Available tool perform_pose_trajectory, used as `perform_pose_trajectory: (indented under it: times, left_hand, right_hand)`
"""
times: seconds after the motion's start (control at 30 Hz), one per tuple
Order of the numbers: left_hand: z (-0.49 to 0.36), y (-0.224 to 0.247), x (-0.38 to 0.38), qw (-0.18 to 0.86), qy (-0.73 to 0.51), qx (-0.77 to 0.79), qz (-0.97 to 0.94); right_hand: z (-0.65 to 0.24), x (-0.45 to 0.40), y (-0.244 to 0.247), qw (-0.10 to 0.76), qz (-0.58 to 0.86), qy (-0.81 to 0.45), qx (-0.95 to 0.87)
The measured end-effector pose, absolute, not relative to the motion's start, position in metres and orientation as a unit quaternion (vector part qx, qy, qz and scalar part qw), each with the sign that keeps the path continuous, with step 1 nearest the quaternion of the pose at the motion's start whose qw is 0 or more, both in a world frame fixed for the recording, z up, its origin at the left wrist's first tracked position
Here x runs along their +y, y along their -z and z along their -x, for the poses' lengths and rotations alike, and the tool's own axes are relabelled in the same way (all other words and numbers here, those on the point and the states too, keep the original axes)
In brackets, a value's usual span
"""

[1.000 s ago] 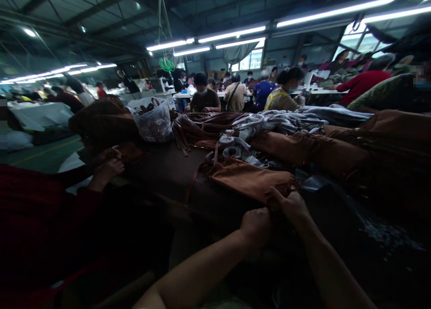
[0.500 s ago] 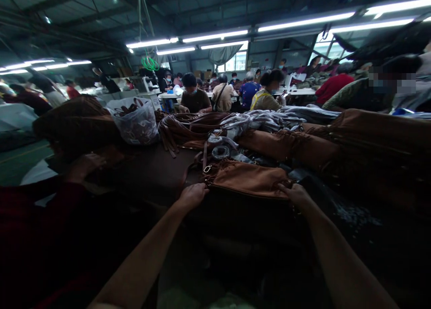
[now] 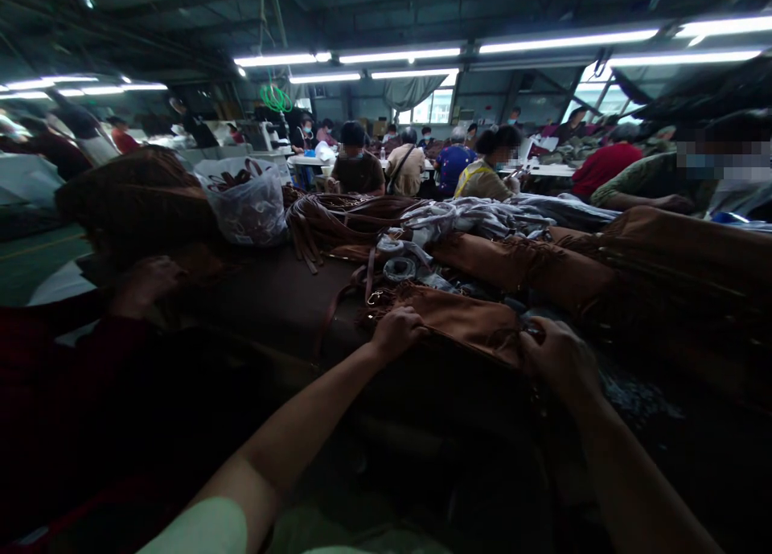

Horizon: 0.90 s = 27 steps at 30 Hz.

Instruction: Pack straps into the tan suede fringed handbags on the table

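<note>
Left hand half-curled on a tan suede fringed bag, grip unclear; right hand closed on the bag's 3 o'clock corner.

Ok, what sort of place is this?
Probably a bag-making factory: fringed tan suede bags piled on a long table, and many workers under fluorescent tube lights.

Over the dark tabletop, left of centre, a hand has room up to the person's left hand on the brown suede bag; a co-worker's hand (far left) bounds it, while fringed bags, tangled straps and a plastic sack wall off the upper middle
</note>
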<state>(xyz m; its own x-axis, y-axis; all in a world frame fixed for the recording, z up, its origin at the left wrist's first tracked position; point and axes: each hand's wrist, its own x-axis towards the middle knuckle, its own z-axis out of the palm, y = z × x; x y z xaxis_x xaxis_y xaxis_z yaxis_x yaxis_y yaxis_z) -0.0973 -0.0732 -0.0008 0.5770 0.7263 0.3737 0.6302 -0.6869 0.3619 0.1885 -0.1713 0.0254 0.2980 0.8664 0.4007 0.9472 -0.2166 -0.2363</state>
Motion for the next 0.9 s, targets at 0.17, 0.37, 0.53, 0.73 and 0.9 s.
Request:
perform_pose_trajectory:
  times: [0.17,0.37,0.53,0.73,0.9]
  left_hand:
    - [0.087,-0.011,-0.072,0.065,-0.293,0.446,-0.843]
    - [0.083,-0.026,-0.085,0.059,-0.3,0.45,-0.839]
    - [0.061,-0.014,-0.116,0.067,-0.249,0.298,-0.919]
    - [0.036,0.007,-0.113,0.108,-0.233,0.304,-0.917]
    - [0.035,0.002,-0.102,0.099,-0.211,0.361,-0.903]
  right_hand:
    - [-0.146,-0.166,-0.04,0.216,0.621,0.104,-0.746]
    - [-0.15,-0.137,-0.036,0.169,0.651,0.061,-0.738]
    - [-0.154,-0.127,-0.043,0.188,0.695,0.012,-0.694]
    - [-0.157,-0.12,-0.049,0.17,0.705,-0.042,-0.687]
    - [-0.154,-0.127,-0.048,0.109,0.643,0.062,-0.755]
